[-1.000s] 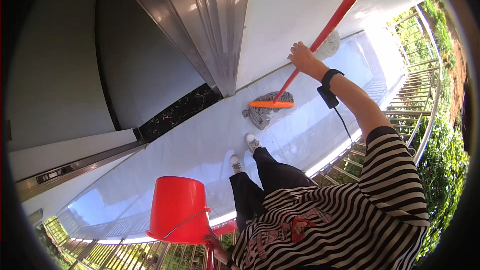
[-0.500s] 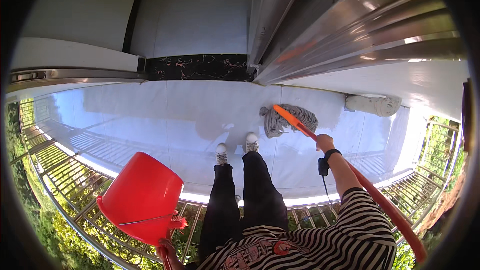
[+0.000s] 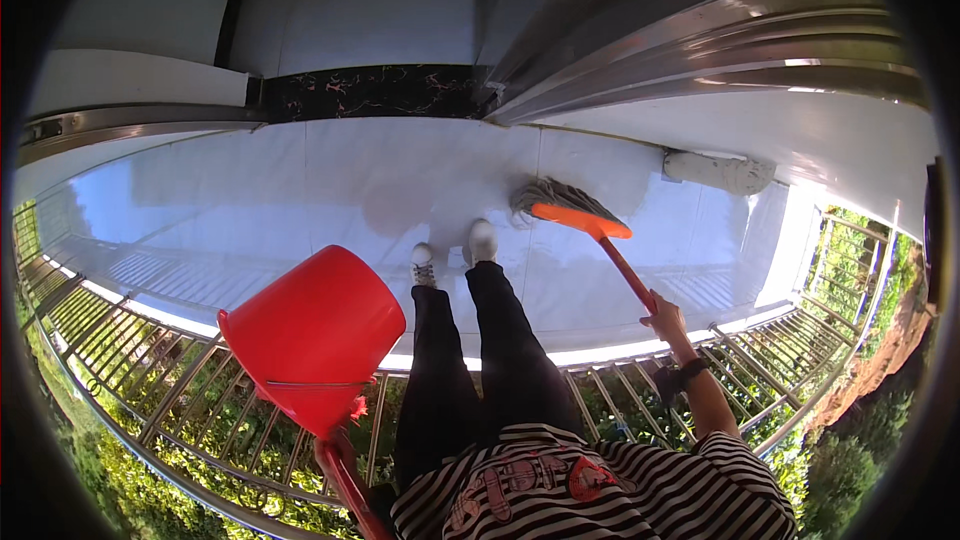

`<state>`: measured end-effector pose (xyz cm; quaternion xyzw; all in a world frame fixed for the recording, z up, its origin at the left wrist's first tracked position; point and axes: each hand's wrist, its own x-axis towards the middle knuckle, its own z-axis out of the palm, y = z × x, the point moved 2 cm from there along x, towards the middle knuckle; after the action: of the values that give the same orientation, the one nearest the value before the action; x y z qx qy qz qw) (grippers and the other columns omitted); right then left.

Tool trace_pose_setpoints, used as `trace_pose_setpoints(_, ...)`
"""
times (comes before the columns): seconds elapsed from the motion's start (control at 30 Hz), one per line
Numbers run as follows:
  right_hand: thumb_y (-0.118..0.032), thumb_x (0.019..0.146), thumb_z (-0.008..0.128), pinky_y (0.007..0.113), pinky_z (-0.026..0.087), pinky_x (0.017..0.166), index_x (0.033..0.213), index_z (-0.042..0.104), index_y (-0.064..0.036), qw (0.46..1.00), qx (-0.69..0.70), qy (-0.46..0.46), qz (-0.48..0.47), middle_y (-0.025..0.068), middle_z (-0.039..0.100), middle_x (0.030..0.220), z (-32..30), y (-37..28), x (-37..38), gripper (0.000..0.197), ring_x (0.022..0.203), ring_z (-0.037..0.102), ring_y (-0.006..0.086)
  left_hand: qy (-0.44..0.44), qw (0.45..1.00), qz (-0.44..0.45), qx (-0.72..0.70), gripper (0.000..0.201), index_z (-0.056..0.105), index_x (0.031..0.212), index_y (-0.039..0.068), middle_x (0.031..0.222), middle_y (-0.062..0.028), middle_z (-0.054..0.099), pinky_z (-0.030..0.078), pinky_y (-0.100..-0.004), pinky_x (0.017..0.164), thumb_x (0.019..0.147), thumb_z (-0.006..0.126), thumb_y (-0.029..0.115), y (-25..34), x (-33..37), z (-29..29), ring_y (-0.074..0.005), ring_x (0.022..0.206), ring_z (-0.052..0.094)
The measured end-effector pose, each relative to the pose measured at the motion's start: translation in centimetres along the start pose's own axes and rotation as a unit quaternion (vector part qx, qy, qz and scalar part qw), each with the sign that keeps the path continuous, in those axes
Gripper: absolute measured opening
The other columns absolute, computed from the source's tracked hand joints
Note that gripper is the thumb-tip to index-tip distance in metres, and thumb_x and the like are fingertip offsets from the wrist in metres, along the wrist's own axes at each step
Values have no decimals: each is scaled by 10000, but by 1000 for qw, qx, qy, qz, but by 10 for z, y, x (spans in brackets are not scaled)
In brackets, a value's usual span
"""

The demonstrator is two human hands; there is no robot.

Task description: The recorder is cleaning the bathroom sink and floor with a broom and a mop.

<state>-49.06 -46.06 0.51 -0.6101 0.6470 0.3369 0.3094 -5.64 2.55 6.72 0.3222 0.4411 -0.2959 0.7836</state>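
Note:
My right hand is closed round the red handle of a mop. Its orange head piece and grey strings rest on the pale floor, a little ahead and right of my shoes. At the lower left I hold a red bucket, tilted, with a thin metal wire across its side. My left hand is closed at its lower end, where a red bar runs down toward the lower edge; its fingers are partly hidden. A small frilly red piece sticks out beside it.
Behind and around my legs curves a metal railing with greenery beyond. Ahead lie a black marbled threshold and metal door frames. A pale pipe lies along the right wall. Wet patches shine on the floor.
The mop head has turned and its strings now lie beyond the orange piece. My right hand is lower in view. The bucket has shifted right and upward in view, and my head view has moved.

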Motion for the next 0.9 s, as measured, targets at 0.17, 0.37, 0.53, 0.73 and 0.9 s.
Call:
trace_pose_setpoints(0.17,-179,593,708,316,449,497,1228,379,-86,998,51,-29,28,111,593,738,-45,28,-108,722,593,570,203,-14,988,-101,-115,398,357,1059,-118,884,-155,471,474,-257,702,719,519,12,-4,4,22,-200,788,496)
trace_pose_setpoints(0.37,-139,627,678,208,324,331,1173,434,-47,968,234,-13,87,-2,474,541,-66,42,-224,605,386,422,67,-75,980,-166,-77,498,297,1114,-100,899,-126,466,455,-241,709,714,551,53,6,9,36,-166,780,495)
trace_pose_setpoints(0.53,-91,659,631,188,289,332,960,531,-43,918,369,-46,140,-31,434,509,-53,46,-264,321,374,401,53,-40,995,-86,-29,475,333,1112,-113,901,-141,499,454,-213,723,760,555,115,-19,-7,85,-175,814,513)
trace_pose_setpoints(0.73,-114,673,623,195,279,327,833,523,-60,919,364,-74,131,-40,411,490,-38,39,-260,196,368,387,53,-65,961,-185,-197,539,268,1183,-104,978,-154,474,455,-212,740,773,550,104,7,27,50,-172,839,506)
trace_pose_setpoints(0.9,-105,676,621,191,284,328,860,534,-55,944,316,-73,62,-41,410,488,-31,43,-236,210,373,385,47,-64,973,48,217,515,319,1193,-55,844,-100,535,452,-278,732,737,527,65,8,22,77,-171,749,531)
